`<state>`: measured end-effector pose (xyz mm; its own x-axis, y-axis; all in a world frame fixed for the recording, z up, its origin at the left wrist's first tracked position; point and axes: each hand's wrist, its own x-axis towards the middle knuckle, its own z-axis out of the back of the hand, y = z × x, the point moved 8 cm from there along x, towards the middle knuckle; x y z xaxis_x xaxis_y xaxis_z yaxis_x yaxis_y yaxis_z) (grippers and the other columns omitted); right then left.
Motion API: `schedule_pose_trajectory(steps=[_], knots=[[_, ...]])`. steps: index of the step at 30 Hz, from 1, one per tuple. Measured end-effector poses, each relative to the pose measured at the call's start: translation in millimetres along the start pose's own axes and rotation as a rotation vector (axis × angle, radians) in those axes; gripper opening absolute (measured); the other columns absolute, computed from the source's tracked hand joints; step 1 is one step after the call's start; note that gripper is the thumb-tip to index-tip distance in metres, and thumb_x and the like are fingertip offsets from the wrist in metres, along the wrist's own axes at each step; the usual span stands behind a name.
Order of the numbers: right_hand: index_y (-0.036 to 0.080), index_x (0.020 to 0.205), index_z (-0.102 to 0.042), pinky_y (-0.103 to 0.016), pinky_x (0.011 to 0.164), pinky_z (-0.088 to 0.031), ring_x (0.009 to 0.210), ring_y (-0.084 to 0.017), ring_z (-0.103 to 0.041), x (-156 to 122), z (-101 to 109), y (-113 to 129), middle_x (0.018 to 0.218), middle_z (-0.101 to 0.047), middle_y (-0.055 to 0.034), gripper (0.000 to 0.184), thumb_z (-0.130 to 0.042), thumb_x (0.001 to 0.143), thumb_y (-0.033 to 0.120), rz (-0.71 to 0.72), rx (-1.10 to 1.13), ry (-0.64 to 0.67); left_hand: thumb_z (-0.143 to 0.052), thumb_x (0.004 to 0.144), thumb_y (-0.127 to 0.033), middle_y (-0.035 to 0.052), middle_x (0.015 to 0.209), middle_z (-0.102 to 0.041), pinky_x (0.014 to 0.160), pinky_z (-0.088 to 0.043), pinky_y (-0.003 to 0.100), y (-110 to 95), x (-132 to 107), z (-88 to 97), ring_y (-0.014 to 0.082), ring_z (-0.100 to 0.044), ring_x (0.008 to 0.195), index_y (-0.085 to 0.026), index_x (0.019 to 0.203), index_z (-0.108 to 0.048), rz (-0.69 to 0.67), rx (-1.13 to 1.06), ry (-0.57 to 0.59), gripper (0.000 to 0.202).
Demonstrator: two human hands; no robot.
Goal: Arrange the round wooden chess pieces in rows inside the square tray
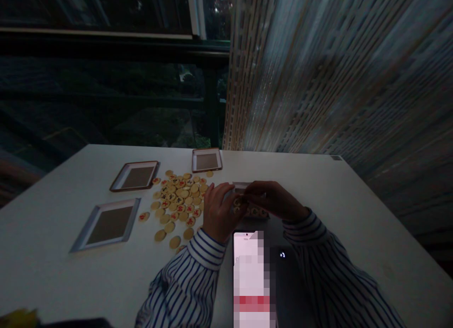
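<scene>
Your left hand (pixel 218 214) and right hand (pixel 271 198) sit close over a small rectangular box (pixel 242 186) of round tan wooden discs (pixel 260 212) on the white tabletop (pixel 300 172); can't tell either grip's opening or hold. Dragging your blue-striped left cuff (pixel 208 248) could scatter loose tan discs (pixel 183 194).

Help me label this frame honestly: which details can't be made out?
All in the head view:
Box contents: partly covered by the left hand and right hand.
Either hand's grip: obscured by their overlap and dim light.
Phone screen: pixel blocks mask much of it; the bottom edge cuts it off.
Xiangqi pieces: many characters too small.
Yellow thing: blurred, cut off by the bottom edge.
</scene>
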<state>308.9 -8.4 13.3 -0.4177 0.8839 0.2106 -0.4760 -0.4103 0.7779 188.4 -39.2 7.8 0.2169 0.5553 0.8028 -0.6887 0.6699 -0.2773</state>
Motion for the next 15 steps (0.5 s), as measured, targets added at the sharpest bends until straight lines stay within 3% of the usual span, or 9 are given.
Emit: schedule_pose_trajectory(steps=[9, 15], knots=[[0.017, 0.08, -0.065, -0.024, 0.064, -0.05, 0.07, -0.011, -0.063, 0.7, -1.5, 0.6, 0.075, -0.068, -0.0016, 0.015, -0.056, 0.08, 0.028, -0.004, 0.085, 0.02, -0.063, 0.072, -0.031, 0.0079, 0.102, -0.062, 0.089, -0.042, 0.044, 7.8, -3.6, -7.1, 0.0223, -0.054, 0.101, -0.021, 0.088, -0.062, 0.076, -0.096, 0.065, 0.019], [0.016, 0.082, -0.065, -0.024, 0.067, -0.049, 0.071, -0.012, -0.062, 0.9, 1.7, 1.7, 0.076, -0.068, -0.0019, 0.014, -0.055, 0.081, 0.026, 0.009, 0.045, 0.015, -0.056, 0.079, -0.027, 0.0071, 0.101, -0.062, 0.084, -0.047, 0.037, 16.2, -7.7, -10.8, 0.0182, -0.057, 0.096, -0.021, 0.091, -0.064, 0.22, -0.265, 0.092, 0.015]])
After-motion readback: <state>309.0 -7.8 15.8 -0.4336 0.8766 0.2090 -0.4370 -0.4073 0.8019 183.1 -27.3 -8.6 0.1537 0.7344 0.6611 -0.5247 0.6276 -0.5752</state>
